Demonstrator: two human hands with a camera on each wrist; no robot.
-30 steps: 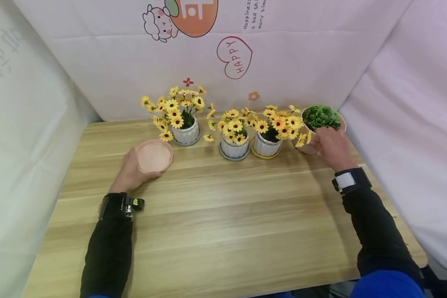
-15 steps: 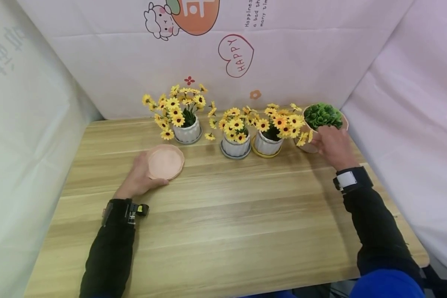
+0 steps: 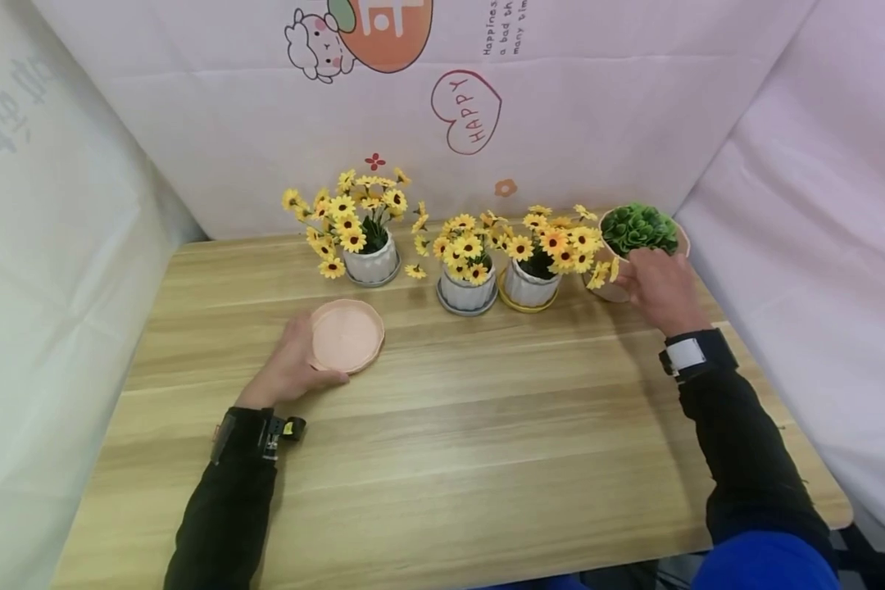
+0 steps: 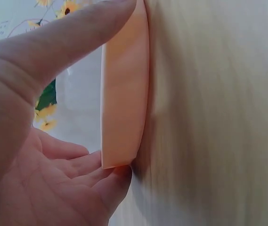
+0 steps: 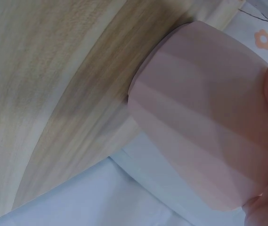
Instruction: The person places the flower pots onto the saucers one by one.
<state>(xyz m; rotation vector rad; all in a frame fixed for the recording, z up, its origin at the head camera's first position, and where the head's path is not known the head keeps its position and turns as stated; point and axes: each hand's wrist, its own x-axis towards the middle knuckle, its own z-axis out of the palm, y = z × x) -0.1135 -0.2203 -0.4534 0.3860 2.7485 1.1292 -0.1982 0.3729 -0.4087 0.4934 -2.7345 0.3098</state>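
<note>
In the head view my left hand [image 3: 289, 369] holds a shallow pink saucer [image 3: 347, 336] by its left side, thumb at the near edge and fingers at the far side. The left wrist view shows the saucer's side wall [image 4: 124, 94] close to the tabletop; whether it touches the wood I cannot tell. At the back right my right hand [image 3: 662, 288] grips the near rim of a pink flowerpot [image 3: 609, 288] with a leafy green plant [image 3: 640, 229] in it. The pot's tapered wall [image 5: 204, 103] fills the right wrist view, its base down by the table.
Along the back stand three white pots of yellow flowers: a left pot [image 3: 371, 264], a middle pot [image 3: 466, 292] and a right pot [image 3: 529, 285]. Flowers from the right pot overhang the pink flowerpot. White cloth [image 3: 280, 147] encloses the wooden table [image 3: 487, 459] behind and at the sides.
My left hand has moved the pink saucer to the right and toward me, away from the left flowerpot. The right hand stays at the pink flowerpot's rim.
</note>
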